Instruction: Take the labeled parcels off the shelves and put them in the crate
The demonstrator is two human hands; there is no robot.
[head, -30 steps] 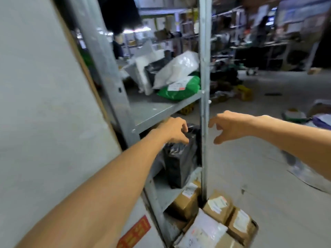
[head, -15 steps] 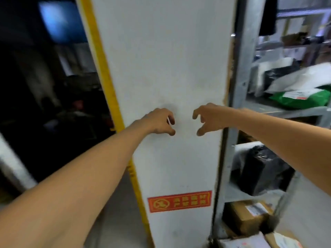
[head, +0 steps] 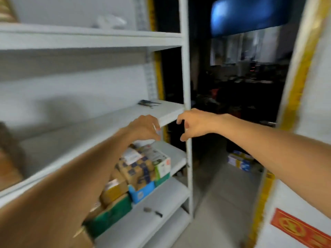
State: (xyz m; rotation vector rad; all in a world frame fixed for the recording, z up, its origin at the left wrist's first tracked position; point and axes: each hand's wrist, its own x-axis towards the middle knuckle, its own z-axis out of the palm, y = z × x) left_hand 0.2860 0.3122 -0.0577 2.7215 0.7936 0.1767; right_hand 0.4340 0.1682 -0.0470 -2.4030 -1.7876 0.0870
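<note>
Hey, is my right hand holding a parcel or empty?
Empty. The right hand has loosely curled fingers around nothing; the parcels sit stacked on the shelf below.

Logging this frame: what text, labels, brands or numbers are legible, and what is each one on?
Nothing can be read; the frame is motion-blurred.
The red sign on the white panel: yellow characters, too blurred.
The white label on the cardboard parcel: too blurred.
The green and white box: print unreadable.
The blue box: pale logo, unreadable.
The boxes on the floor: too blurred.
</note>
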